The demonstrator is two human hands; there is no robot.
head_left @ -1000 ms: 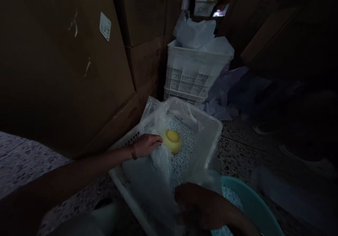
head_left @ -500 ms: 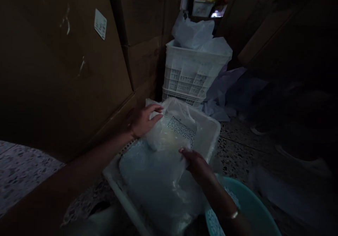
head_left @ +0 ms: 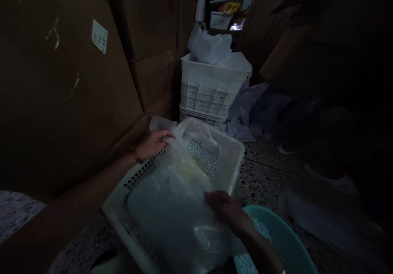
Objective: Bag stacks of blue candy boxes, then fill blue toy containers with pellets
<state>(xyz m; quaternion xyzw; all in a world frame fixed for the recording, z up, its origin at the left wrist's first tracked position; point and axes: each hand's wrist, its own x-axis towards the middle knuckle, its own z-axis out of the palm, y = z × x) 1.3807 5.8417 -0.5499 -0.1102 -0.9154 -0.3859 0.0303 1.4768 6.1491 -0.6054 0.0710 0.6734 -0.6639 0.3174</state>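
Observation:
A white plastic crate (head_left: 229, 165) on the floor is lined with a clear plastic bag (head_left: 172, 208) holding small speckled pellets (head_left: 204, 157). A yellow bowl (head_left: 190, 168) shows faintly through the plastic. My left hand (head_left: 152, 143) grips the bag's edge at the crate's far left rim, fingers closed on the plastic. My right hand (head_left: 224, 208) presses on the bag at the crate's near right side, fingers curled over the film.
A teal basin (head_left: 285, 241) with pellets sits at the lower right. Large cardboard boxes (head_left: 76, 81) stand on the left. Stacked white crates (head_left: 211, 90) with plastic bags are behind. Crumpled plastic sheets (head_left: 254, 110) lie on the terrazzo floor (head_left: 264, 171).
The plastic bag has been pulled over the yellow bowl and pellets. My left hand moved to the crate's far rim; my right hand came up, then drew back toward me.

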